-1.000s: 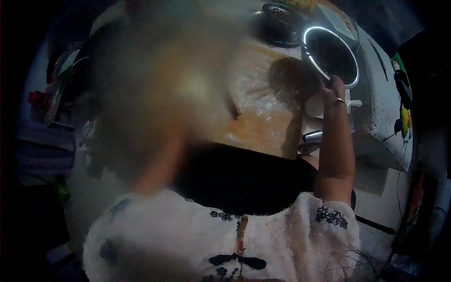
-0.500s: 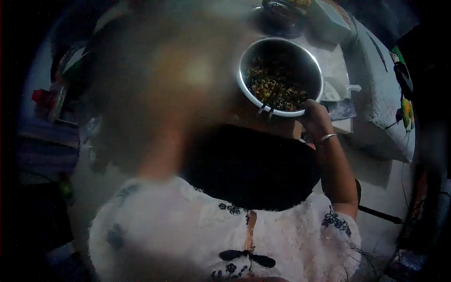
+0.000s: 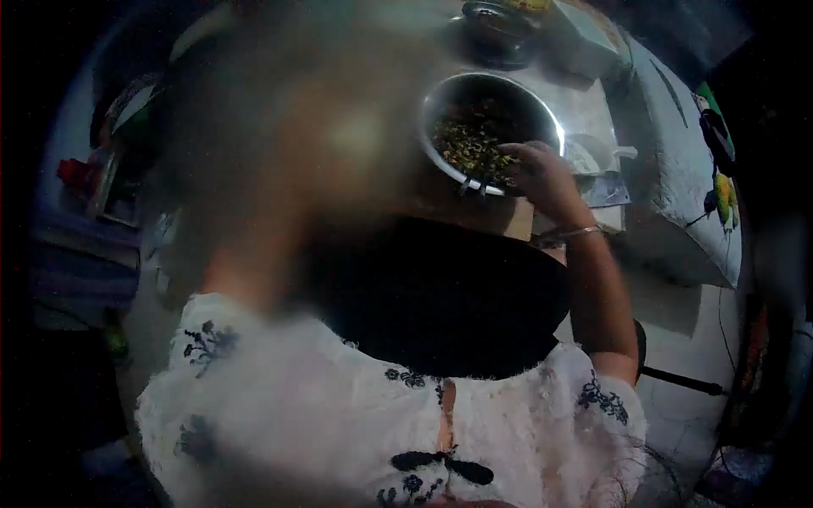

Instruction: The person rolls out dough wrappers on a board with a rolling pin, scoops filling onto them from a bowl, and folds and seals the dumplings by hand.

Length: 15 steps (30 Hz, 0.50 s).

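Observation:
A metal pot (image 3: 430,146) with a bright rim stands in front of me, tilted in view. Inside it lies a chopped, green-and-yellow food mixture (image 3: 467,146). Two short dark prongs, perhaps handle fittings, show at the near rim. My right hand (image 3: 542,176), with a bangle (image 3: 583,230) at the wrist, reaches over the pot's right near rim. Its fingers stretch over the mixture, and nothing can be made out in them. My left forearm (image 3: 254,254) extends forward on the left, but a hazy smear over the view hides the left hand.
Beyond the pot stand a dark round vessel (image 3: 498,34) and a pale box (image 3: 584,42). Papers (image 3: 605,190) and a white handled item (image 3: 593,154) lie to the right, near a large pale block (image 3: 686,186). A red object (image 3: 76,173) is at far left.
My right hand has gone from gripping the pot's rim to reaching over the mixture, fingers stretched leftward. The pot appears slightly further left and the left forearm has shifted left.

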Tool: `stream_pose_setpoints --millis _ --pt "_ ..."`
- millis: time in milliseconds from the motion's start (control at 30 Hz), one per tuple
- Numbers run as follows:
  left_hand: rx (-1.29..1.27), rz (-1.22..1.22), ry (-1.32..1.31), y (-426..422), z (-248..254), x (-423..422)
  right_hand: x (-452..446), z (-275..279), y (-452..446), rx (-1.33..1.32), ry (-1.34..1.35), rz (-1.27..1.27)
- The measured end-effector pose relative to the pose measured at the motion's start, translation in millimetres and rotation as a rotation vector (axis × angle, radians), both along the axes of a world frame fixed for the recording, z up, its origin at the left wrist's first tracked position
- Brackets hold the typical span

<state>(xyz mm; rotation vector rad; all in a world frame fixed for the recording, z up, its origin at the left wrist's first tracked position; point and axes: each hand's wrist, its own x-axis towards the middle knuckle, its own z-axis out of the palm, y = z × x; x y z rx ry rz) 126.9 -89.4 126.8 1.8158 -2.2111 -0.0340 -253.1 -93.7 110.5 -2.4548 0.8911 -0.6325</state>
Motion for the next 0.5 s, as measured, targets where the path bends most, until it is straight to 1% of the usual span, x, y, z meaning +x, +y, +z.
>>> stream_pose_setpoints --millis 33,67,100,133,167,200,233,267,300,333,367,400,433,467,500 --pt "-0.047 -0.030 0.022 -8 -1 -8 10 -5 -2 -0.067 0.040 0.074" --pt "0.007 -0.010 0.166 -14 -3 -20 19 -10 -5 -0.135 0.080 0.150" --pt "0.055 0.014 0.314 -16 0 -36 25 -10 -8 -0.138 0.081 0.151" --pt "0.094 0.041 0.461 -17 3 -53 31 -9 -11 -0.094 0.152 0.245" --pt "0.401 0.349 0.661 -70 -32 -35 35 -8 -12 -0.049 0.223 0.338" --pt "0.564 0.495 0.765 -78 -44 -36 38 -5 -13 -0.050 0.225 0.338" --pt "0.715 0.659 0.852 -75 -42 -45 41 -1 -13 -0.083 0.290 0.340" --pt "0.379 0.322 0.613 -52 -58 -58 41 1 -13 -0.113 0.356 0.344" --pt "0.049 -0.008 0.364 -27 -60 -75 40 -2 -13 -0.108 0.361 0.345" --pt "0.050 -0.007 0.367 -17 -56 -83 40 -7 -14 -0.175 0.269 0.340" --pt "0.089 0.003 0.450 -10 -49 -89 40 -10 -16 -0.242 0.178 0.336" --pt "0.126 0.014 0.531 -8 -47 -90 39 -12 -18 -0.242 0.180 0.339" --pt "0.091 0.077 0.530 -19 -62 -86 35 -14 -21 -0.247 0.024 0.201" --pt "0.093 0.078 0.533 -21 -69 -83 30 -18 -26 -0.250 -0.131 0.062" --pt "0.086 0.105 0.508 -18 -66 -84 28 -17 -32 -0.175 -0.168 -0.032"
